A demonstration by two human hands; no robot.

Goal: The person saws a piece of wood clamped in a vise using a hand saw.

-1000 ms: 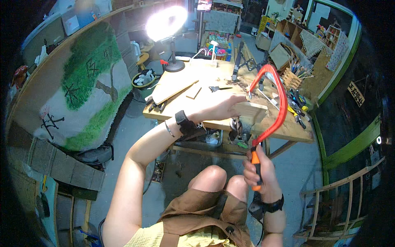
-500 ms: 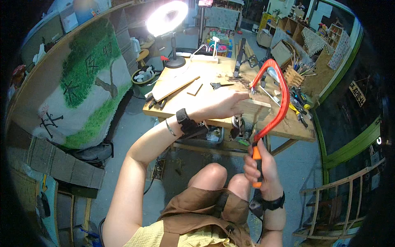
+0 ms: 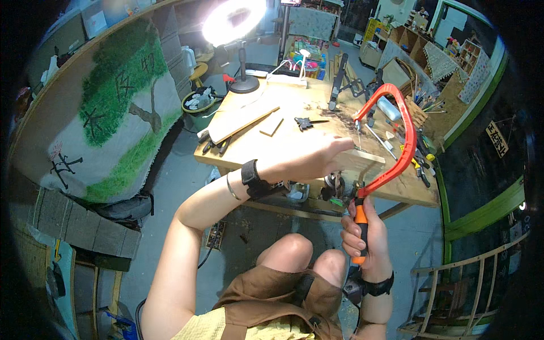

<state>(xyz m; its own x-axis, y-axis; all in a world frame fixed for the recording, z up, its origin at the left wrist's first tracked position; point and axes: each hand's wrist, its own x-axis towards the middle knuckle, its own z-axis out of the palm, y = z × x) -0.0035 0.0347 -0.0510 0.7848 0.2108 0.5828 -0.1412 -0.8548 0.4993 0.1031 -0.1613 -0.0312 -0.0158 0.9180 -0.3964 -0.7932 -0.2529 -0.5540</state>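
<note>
My left hand [image 3: 320, 158] is closed around a pale wooden board [image 3: 367, 161] at the table's front edge, thumb on top. In my right hand [image 3: 371, 235] is a coping saw, its fingers wrapped round the orange and black handle. The saw's red bowed frame [image 3: 409, 133] arches over the right end of the board. Its thin blade runs steeply down from the frame's far tip to the handle, at the board; the exact contact with the wood is too fine to make out.
On the wooden table [image 3: 226, 122] lie a long board [image 3: 246, 124], a small wood block [image 3: 271, 126] and a black clamp-like tool [image 3: 309, 123]. A lit ring lamp [image 3: 243, 85] stands behind them. Several hand tools [image 3: 420, 164] lie at the right edge.
The view has shifted slightly. My left hand and the board sit a little lower, and the saw handle has come closer to the board. Both grips are unchanged.
</note>
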